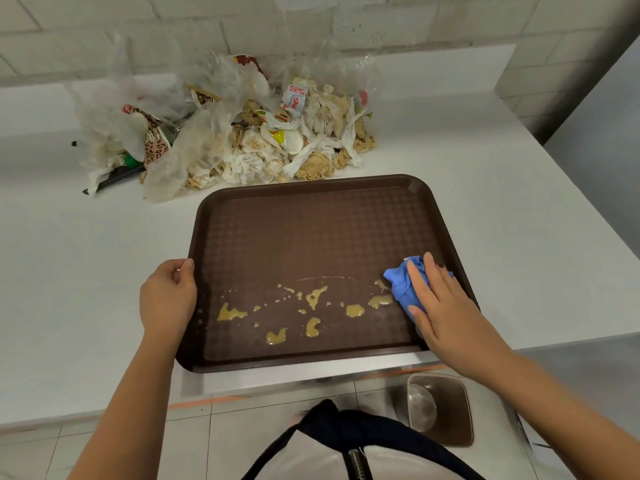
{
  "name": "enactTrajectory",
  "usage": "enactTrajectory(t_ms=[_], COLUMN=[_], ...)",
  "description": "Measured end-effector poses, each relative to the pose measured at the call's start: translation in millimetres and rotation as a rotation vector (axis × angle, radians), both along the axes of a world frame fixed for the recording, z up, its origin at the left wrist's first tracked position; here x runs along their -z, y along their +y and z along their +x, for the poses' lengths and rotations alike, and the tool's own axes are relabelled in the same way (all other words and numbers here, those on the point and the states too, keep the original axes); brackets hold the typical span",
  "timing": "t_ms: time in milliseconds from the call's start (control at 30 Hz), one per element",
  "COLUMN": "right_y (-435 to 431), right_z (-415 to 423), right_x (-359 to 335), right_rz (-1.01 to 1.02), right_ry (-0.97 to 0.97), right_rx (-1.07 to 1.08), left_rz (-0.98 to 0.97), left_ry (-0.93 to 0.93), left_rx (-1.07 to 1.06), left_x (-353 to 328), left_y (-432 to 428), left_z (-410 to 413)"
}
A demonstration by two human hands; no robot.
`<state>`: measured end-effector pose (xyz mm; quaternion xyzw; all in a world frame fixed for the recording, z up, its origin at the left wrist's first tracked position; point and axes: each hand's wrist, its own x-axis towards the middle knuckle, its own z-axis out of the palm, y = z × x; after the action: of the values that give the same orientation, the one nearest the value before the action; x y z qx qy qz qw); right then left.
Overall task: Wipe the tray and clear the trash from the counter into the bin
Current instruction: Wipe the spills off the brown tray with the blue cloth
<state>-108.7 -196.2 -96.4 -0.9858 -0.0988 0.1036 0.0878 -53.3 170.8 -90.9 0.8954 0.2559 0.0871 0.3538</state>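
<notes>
From the head view we see the brown tray (311,233) on the white tabletop (86,271). Our left hand (168,299) curls its fingers (186,266) over the tray's left rim. Our right hand (446,306) presses a blue cloth (398,284) flat under spread, straight fingers at the tray's near right, beside yellowish smears (313,299). The trash (242,133) lies heaped beyond the far edge.

Bright, even light — soft shadows, slight blur, and wide-angle bending toward the edges.
</notes>
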Motion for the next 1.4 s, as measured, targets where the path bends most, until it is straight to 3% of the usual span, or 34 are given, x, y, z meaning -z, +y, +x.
enactTrajectory(t_ms=[433, 533, 667, 767, 1033, 1400], right_y=[57.6, 68.2, 40.2, 19.5, 76.2, 159.2], right_z=[-10.5, -12.4, -0.3, 0.2, -6.3, 7.5], right_x=[6.0, 2.0, -15.2, -15.2, 15.7, 6.8], right_rz=[0.087, 0.093, 0.071, -0.010, 0.075, 0.097], right_ry=[-0.051, -0.003, 0.184, 0.100, -0.033, 0.006], right_rx=[0.438, 0.385, 0.140, -0.013, 0.228, 0.080], left_rz=[-0.022, -0.041, -0.122, -0.153, -0.166, -0.156], left_ry=[0.000, -0.008, -0.015, -0.019, -0.083, -0.063], left_rx=[-0.004, -0.003, 0.017, 0.047, 0.003, 0.042], left_x=[2.9, 3.0, 3.9, 6.3, 11.4, 15.9], left_y=[1.8, 3.6, 11.5, 16.6, 14.1, 20.8], left_z=[1.6, 0.8, 0.3, -1.2, -2.8, -0.6])
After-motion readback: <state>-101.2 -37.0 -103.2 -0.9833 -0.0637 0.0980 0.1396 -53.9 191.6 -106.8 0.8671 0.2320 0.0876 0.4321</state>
